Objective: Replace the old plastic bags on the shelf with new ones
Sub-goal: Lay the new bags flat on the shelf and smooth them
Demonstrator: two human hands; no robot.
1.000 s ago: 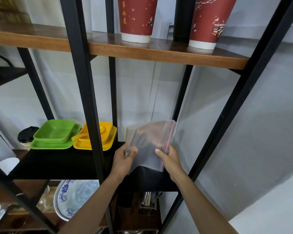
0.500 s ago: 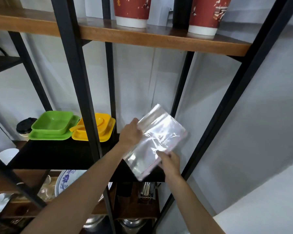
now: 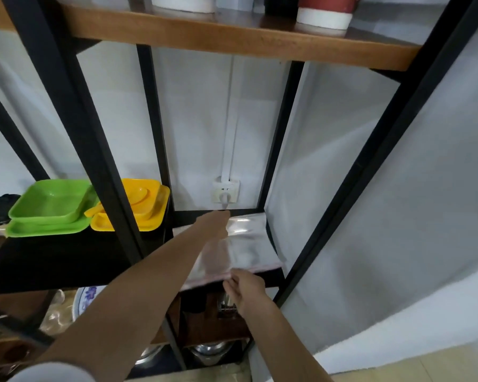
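Note:
A flat stack of clear plastic bags (image 3: pixel 249 244) with a pink zip edge lies on the black shelf board (image 3: pixel 66 260), in the right-hand bay. Its near edge hangs slightly over the shelf front. My left hand (image 3: pixel 214 223) reaches across the bags and holds their far left end near the back wall, with its fingertips hidden. My right hand (image 3: pixel 243 289) is at the front, fingers curled and pinching the pink near edge from below.
Green dishes (image 3: pixel 50 208) and yellow dishes (image 3: pixel 138 208) sit left of a black upright post (image 3: pixel 100 161). A wall socket (image 3: pixel 225 193) is just behind the bags. Red cups (image 3: pixel 324 9) stand on the wooden shelf (image 3: pixel 232 37) above. Plates and metal pots fill the lower shelves.
The bags were held upright in front of the shelf, then tilted, and now lie flat on the black board. My left hand has moved to the back and my right hand stays at the near edge.

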